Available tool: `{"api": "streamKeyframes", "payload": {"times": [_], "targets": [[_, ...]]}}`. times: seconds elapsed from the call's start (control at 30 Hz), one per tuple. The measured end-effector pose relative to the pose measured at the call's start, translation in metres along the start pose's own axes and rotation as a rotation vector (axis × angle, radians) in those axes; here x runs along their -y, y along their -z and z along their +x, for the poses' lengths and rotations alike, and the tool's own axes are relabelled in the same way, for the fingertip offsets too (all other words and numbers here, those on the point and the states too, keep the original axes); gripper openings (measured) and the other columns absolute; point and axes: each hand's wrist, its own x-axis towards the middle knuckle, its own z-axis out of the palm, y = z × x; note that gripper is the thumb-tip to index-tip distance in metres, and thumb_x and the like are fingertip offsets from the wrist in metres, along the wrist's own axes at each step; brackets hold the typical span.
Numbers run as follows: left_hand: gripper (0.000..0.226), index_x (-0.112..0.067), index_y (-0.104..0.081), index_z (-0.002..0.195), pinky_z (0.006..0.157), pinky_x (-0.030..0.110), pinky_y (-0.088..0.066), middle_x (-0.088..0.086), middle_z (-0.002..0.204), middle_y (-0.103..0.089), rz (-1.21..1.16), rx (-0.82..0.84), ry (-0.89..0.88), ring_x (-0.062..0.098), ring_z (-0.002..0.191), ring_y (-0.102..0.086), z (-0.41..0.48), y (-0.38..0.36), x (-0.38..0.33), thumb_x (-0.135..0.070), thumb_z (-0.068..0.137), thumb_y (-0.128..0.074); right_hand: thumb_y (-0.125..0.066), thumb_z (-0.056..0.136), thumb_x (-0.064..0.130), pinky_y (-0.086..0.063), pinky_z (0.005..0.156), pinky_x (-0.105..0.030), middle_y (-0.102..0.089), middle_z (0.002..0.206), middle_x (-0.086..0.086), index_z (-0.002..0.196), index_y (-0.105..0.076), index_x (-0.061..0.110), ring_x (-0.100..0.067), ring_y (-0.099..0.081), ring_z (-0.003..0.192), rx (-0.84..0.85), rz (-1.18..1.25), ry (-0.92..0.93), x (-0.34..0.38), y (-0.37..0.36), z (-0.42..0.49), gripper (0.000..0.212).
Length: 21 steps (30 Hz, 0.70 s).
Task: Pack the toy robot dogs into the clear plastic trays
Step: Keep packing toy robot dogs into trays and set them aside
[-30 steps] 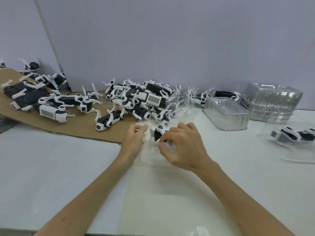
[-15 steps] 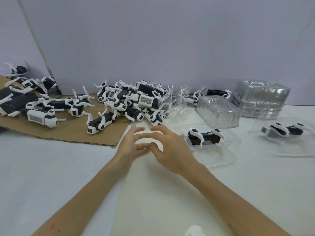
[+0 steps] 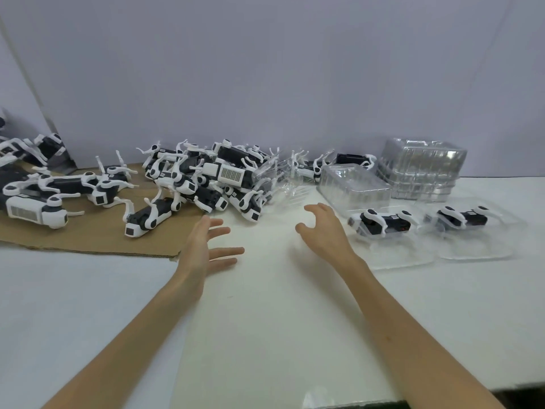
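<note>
The newly filled tray point(image 3: 398, 258) has been slid rightward, just beside the other filled tray point(image 3: 483, 249), and the left hand point(image 3: 203, 249) and right hand point(image 3: 324, 231) have been parted, both empty with fingers spread, so a fresh dog from the heap of toy robot dogs point(image 3: 206, 178) is probably to be fetched next.

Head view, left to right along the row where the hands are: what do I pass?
From the left: cardboard sheet → left hand → right hand → first filled tray → second filled tray. Each tray holds one toy robot dog.
</note>
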Motion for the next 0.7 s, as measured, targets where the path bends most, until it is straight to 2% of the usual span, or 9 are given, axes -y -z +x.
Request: {"api": "streamKeyframes", "payload": {"times": [0.07, 0.17, 0.2, 0.27, 0.33, 0.4, 0.5, 0.6, 0.7], "targets": [[0.042, -0.016, -0.057, 0.122, 0.077, 0.045, -0.058, 0.004, 0.125, -0.064, 0.016, 0.003, -0.006, 0.034, 0.085, -0.075, 0.0, 0.0, 0.001, -0.046, 0.106, -0.034, -0.059, 0.093, 0.019, -0.028, 0.102, -0.023, -0.04, 0.15, -0.006, 0.139, -0.051, 0.013, -0.019, -0.04, 0.136, -0.053, 0.062, -0.034, -0.007, 0.011, 0.004, 0.047], [0.037, -0.019, -0.059, 0.117, 0.074, 0.044, -0.059, 0.002, 0.124, -0.064, 0.027, 0.004, -0.016, 0.032, 0.084, -0.075, 0.0, -0.001, 0.002, -0.045, 0.105, -0.035, -0.058, 0.094, 0.02, -0.042, 0.102, -0.033, -0.055, 0.136, -0.007, 0.131, -0.059, 0.016, -0.021, -0.053, 0.123, -0.091, 0.137, -0.104, -0.011, 0.024, 0.007, 0.037], [0.036, -0.02, -0.059, 0.116, 0.073, 0.043, -0.059, 0.002, 0.124, -0.064, 0.032, 0.006, -0.018, 0.032, 0.084, -0.075, 0.0, -0.001, 0.002, -0.045, 0.105, -0.035, -0.058, 0.094, 0.021, -0.048, 0.097, -0.036, -0.06, 0.129, -0.006, 0.126, -0.062, 0.017, -0.022, -0.058, 0.116, -0.066, 0.169, -0.131, -0.012, 0.028, 0.008, 0.032], [0.036, -0.021, -0.059, 0.115, 0.069, 0.042, -0.059, 0.001, 0.123, -0.064, 0.043, 0.007, -0.015, 0.031, 0.084, -0.076, 0.0, -0.001, 0.002, -0.045, 0.106, -0.035, -0.058, 0.094, 0.024, -0.058, 0.074, -0.036, -0.065, 0.114, -0.006, 0.113, -0.067, 0.016, -0.021, -0.064, 0.101, 0.064, 0.26, -0.196, -0.012, 0.035, 0.009, 0.022], [0.035, -0.021, -0.058, 0.115, 0.064, 0.04, -0.06, -0.001, 0.123, -0.064, 0.051, 0.01, -0.011, 0.03, 0.083, -0.076, 0.0, -0.001, 0.002, -0.046, 0.105, -0.035, -0.059, 0.095, 0.027, -0.057, 0.062, -0.032, -0.064, 0.104, -0.005, 0.11, -0.067, 0.013, -0.018, -0.065, 0.09, 0.199, 0.285, -0.252, -0.013, 0.041, 0.009, 0.022], [0.035, -0.022, -0.058, 0.115, 0.06, 0.039, -0.059, -0.002, 0.122, -0.064, 0.062, 0.011, -0.011, 0.03, 0.083, -0.076, 0.0, 0.0, 0.002, -0.046, 0.105, -0.036, -0.059, 0.095, 0.028, -0.055, 0.069, -0.033, -0.064, 0.1, -0.003, 0.108, -0.068, 0.014, -0.02, -0.065, 0.091, 0.201, 0.212, -0.238, -0.019, 0.045, 0.01, 0.022], [0.034, -0.023, -0.059, 0.114, 0.058, 0.039, -0.06, -0.002, 0.122, -0.064, 0.079, 0.014, -0.019, 0.03, 0.083, -0.076, 0.0, 0.0, 0.003, -0.047, 0.105, -0.036, -0.06, 0.093, 0.025, -0.049, 0.085, -0.034, -0.067, 0.093, -0.002, 0.096, -0.072, 0.017, -0.024, -0.065, 0.1, 0.008, 0.126, -0.209, -0.037, 0.054, 0.016, 0.015], [0.032, -0.024, -0.059, 0.113, 0.057, 0.04, -0.06, -0.002, 0.122, -0.064, 0.099, 0.018, -0.036, 0.029, 0.082, -0.076, 0.0, -0.001, 0.002, -0.045, 0.104, -0.037, -0.057, 0.09, 0.019, -0.044, 0.078, -0.03, -0.069, 0.092, -0.003, 0.09, -0.072, 0.017, -0.025, -0.063, 0.096, -0.25, 0.123, -0.266, -0.061, 0.068, 0.019, 0.014], [0.029, -0.024, -0.059, 0.112, 0.057, 0.04, -0.061, -0.002, 0.122, -0.064, 0.109, 0.028, -0.048, 0.028, 0.08, -0.076, -0.001, -0.002, 0.002, -0.043, 0.104, -0.038, -0.057, 0.088, 0.018, -0.047, 0.086, -0.033, -0.068, 0.091, 0.0, 0.088, -0.069, 0.02, -0.026, -0.063, 0.099, -0.328, 0.067, -0.306, -0.082, 0.074, 0.019, 0.012]]}}
